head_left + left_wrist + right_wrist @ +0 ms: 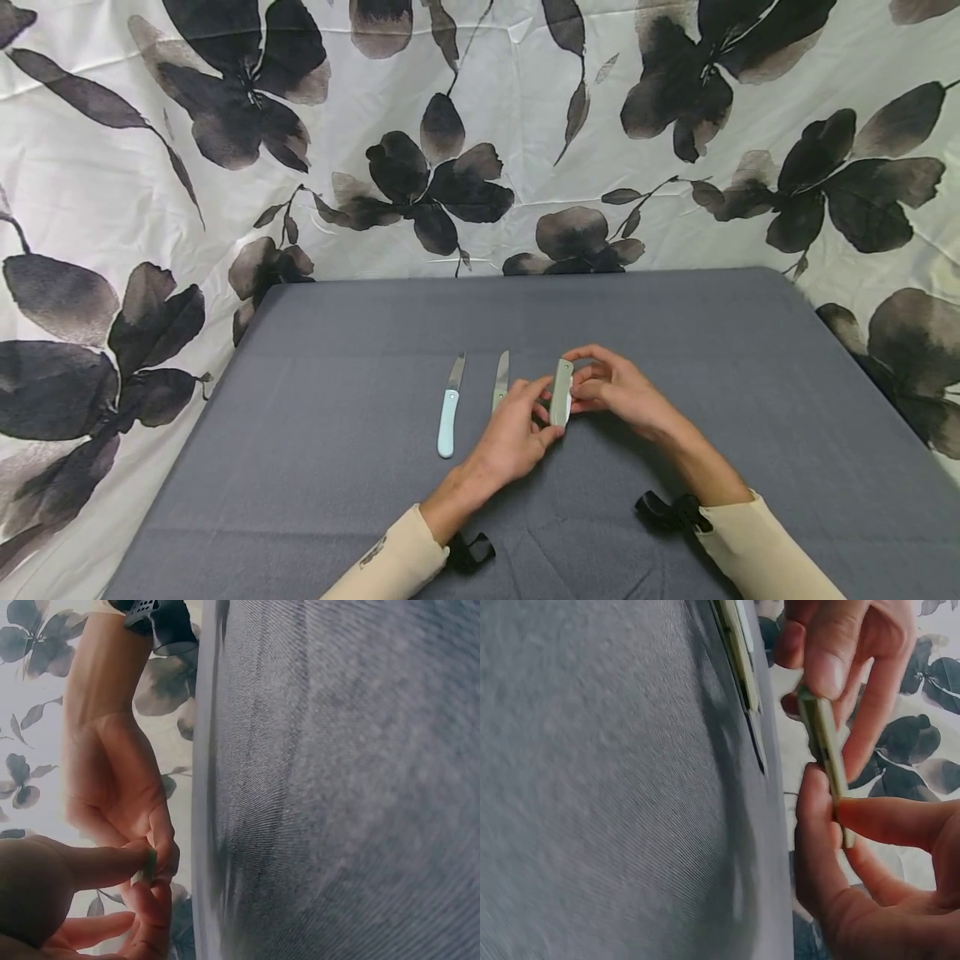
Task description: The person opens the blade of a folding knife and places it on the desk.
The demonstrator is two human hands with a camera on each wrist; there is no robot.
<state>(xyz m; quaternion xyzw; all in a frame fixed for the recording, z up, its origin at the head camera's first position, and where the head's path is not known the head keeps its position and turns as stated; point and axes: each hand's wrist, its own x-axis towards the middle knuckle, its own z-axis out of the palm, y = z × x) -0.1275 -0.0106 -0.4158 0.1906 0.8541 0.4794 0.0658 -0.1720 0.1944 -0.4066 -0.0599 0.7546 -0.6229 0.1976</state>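
Note:
Between both hands, above the table, is a pale green folding knife (561, 396) held nearly upright, its blade seemingly folded into the handle. My left hand (513, 437) pinches its lower end, while my right hand (618, 390) grips its far side with thumb and fingers. The right wrist view shows the knife (826, 746) edge-on, with fingertips at both ends. Left of the hands, a green-handled knife (502, 379) lies unfolded, its lower handle hidden by the left hand. Farther left lies an unfolded light blue-handled knife (446, 423), blade pointing away.
The grey cloth-covered table (315, 400) extends around the hands on all sides. Behind it hangs a white fabric (555, 183) with dark flower prints. Black wrist straps (471, 552) hang below both cream sleeves (390, 558).

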